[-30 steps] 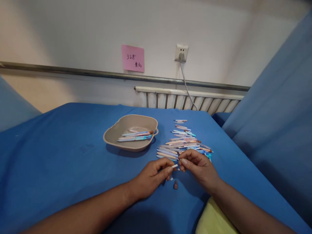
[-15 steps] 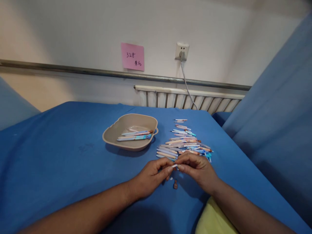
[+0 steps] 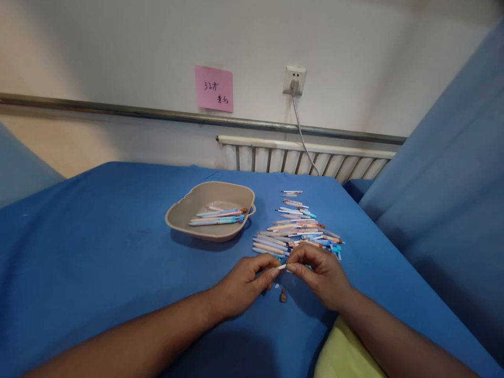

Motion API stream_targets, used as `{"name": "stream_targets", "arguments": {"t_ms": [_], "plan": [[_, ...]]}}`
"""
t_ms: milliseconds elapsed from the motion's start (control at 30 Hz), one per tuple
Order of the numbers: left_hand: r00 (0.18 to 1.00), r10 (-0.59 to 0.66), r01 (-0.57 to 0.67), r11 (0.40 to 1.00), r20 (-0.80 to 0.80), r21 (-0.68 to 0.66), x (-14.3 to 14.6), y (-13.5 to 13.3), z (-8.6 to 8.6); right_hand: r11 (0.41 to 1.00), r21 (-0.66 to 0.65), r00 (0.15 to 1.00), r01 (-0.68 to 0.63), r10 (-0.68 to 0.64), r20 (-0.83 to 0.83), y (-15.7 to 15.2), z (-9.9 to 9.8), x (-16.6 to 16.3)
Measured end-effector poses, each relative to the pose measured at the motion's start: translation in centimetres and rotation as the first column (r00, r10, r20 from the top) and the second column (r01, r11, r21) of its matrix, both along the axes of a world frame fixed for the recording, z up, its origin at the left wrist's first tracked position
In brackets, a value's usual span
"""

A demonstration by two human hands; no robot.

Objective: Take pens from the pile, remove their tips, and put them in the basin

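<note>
My left hand (image 3: pixel 246 286) pinches a short, thin white pen part (image 3: pixel 282 267) between thumb and forefinger. From the other side, the fingertips of my right hand (image 3: pixel 322 273) close on its right end, so the two hands almost meet. The fingers hide most of the piece. On the cloth just below lie a small brown piece (image 3: pixel 283 296) and a tiny white bit (image 3: pixel 276 286). Right behind my hands spreads a heap of pens and pen parts (image 3: pixel 295 228), in pale blue, cream, white and orange.
A beige basin (image 3: pixel 179 223) with several pens (image 3: pixel 216 221) in it stands left of the heap. Blue cloth (image 3: pixel 118 231) covers the table. Behind it are a radiator (image 3: pixel 275 157), a metal rail (image 3: pixel 157 116) and a plugged-in cord (image 3: pixel 300 131). A blue curtain (image 3: pixel 444 142) hangs at the right.
My right hand has shifted slightly right, baring a little more of the white pen part between the fingertips. My left hand stays nearly in place. The whole view has tilted very slightly.
</note>
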State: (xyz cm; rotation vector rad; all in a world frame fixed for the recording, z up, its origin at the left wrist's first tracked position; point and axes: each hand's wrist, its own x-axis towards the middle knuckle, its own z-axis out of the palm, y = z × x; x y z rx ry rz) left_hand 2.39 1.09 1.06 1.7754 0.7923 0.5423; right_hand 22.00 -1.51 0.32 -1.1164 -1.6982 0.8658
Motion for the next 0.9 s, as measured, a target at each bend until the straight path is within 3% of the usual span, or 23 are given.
{"name": "stream_targets", "arguments": {"t_ms": [200, 367, 500, 633, 767, 900], "plan": [[0.999, 0.041, -0.041, 0.999, -0.004, 0.019, 0.0, 0.3, 0.1, 0.999, 0.017, 0.985, 0.049, -0.052, 0.163, 0.2, -0.1, 0.0], [0.983, 0.146, -0.125, 0.975, 0.109, -0.186, 0.0, 1.2, -0.9, 0.997, -0.067, 0.918, -0.049, 0.072, 0.391, 0.1, -0.6, 0.1], [0.947, 0.237, -0.113, 0.878, 0.216, -0.466, 0.0, 1.7, -1.4, 0.991, -0.091, 0.828, -0.095, 0.13, 0.546, -0.1, -1.0, 0.3], [0.906, 0.294, -0.03, 0.762, 0.304, -0.647, -0.1, 1.9, -1.3, 0.989, -0.107, 0.795, -0.105, 0.148, 0.589, -0.2, -1.2, 0.4], [0.889, 0.321, 0.016, 0.69, 0.326, -0.724, -0.2, 2.0, -1.2, 0.988, -0.125, 0.785, -0.093, 0.151, 0.601, -0.2, -1.2, 0.4], [0.883, 0.339, 0.008, 0.681, 0.325, -0.732, -0.2, 2.1, -1.0, 0.988, -0.114, 0.775, -0.104, 0.152, 0.613, -0.2, -1.1, 0.4]]}}
